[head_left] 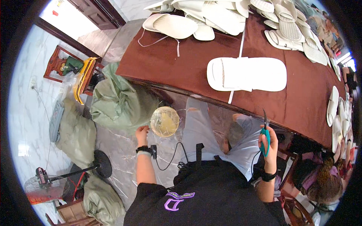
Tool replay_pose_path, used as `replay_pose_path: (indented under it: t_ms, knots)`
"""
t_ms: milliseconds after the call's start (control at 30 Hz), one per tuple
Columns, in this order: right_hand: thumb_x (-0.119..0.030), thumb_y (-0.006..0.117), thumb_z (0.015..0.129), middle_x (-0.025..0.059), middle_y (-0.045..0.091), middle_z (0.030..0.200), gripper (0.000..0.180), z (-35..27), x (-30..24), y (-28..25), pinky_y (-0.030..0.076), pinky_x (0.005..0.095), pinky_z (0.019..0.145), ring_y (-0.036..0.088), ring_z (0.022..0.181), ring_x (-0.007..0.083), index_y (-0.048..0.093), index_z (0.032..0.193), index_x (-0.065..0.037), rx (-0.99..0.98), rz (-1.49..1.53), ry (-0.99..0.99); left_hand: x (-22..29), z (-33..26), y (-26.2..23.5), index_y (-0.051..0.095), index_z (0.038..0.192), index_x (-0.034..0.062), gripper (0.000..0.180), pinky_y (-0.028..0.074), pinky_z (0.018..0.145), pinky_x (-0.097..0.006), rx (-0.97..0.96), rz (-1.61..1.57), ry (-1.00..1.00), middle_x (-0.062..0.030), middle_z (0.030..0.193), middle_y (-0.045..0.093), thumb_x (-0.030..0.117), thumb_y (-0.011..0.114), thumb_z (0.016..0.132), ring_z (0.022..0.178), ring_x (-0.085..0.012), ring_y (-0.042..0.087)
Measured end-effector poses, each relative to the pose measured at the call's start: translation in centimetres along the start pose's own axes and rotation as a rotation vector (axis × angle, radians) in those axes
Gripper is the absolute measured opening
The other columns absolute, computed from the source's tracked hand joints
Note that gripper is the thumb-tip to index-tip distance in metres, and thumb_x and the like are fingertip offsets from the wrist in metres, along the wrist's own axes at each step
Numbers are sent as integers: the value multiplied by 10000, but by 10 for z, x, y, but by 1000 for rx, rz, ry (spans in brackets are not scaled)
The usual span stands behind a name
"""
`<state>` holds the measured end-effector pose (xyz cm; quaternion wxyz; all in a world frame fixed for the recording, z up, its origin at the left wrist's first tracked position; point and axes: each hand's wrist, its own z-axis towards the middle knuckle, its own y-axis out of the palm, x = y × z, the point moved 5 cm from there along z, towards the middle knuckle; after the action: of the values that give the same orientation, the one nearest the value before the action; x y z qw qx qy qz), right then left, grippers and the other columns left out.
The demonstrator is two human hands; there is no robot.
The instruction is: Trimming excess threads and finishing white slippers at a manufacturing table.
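My left hand (pixel 142 133) reaches down beside my left knee and touches the edge of a round clear container (pixel 164 121) on the floor; its fingers look loosely closed at the rim. My right hand (pixel 267 140) is raised near the table's front edge, shut on teal-handled scissors (pixel 265 132) with the blades pointing up. On the brown tablecloth (pixel 181 64) ahead lies a pair of white slippers (pixel 247 74) bound by a white strap. A white ribbon (pixel 236 67) runs across the table under them and over the edge.
Heaps of white slippers (pixel 211 15) fill the table's far side and right edge (pixel 333 105). Green sacks (pixel 118 100) lie on the floor at left, with a floor fan (pixel 45 182) and wooden chair (pixel 56 64). Another person (pixel 324 180) sits at lower right.
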<state>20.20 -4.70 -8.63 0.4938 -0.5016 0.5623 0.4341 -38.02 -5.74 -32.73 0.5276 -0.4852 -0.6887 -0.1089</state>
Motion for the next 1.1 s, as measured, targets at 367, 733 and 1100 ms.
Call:
replay_pose_path:
  t_ms: [367,733,1100]
  knots:
    - [-159,599,917,-19,498,709,352,-21,-1,-12,347,186,529,462,591,57,515,1215,9,100,-72,89,-67,67,14,626,899,-4,186,396,569,-297,254,-253,-100,-90,816,690,125,687,779,656,-146,576]
    - [-142,584,922,-17,497,733,315,-9,-12,16,351,192,541,459,616,58,523,1198,-3,32,-121,105,-72,43,1,660,881,-63,150,479,632,-279,375,-61,206,-109,799,685,59,674,794,721,-156,624]
    - [-110,590,909,-16,513,762,316,-17,-10,8,372,194,549,477,630,61,529,1201,-7,22,-109,119,-118,75,51,553,1127,-89,432,514,553,-315,38,2,-232,-143,904,673,165,692,807,661,-212,652]
